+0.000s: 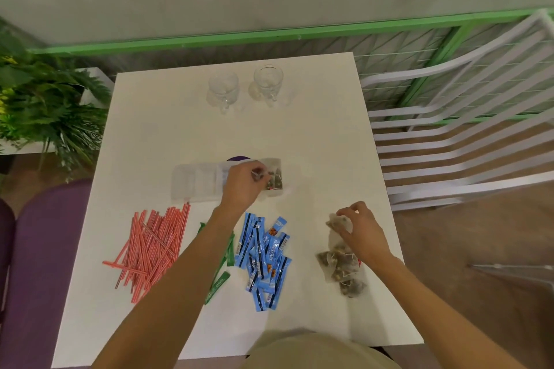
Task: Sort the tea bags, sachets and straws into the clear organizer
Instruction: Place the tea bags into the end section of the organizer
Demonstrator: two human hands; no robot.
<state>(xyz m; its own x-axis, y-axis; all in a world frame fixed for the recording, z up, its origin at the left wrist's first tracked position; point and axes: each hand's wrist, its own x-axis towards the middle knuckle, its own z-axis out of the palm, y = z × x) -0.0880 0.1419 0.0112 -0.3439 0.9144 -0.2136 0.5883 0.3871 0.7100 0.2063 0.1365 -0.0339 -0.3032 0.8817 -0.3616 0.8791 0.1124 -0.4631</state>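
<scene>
over the organizer's right end, left hand pinches a tea bag; drop it flat. right hand pinches another near the table's right edge.

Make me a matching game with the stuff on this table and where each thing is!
Things:
1. straws
2. blue sachets
3. tea bag pile
4. glass mugs

Places:
A. far end of the table
B. under the right hand
C. near left side of the table
D. middle, between the two arms

Pairs: 1-C, 2-D, 3-B, 4-A
</scene>
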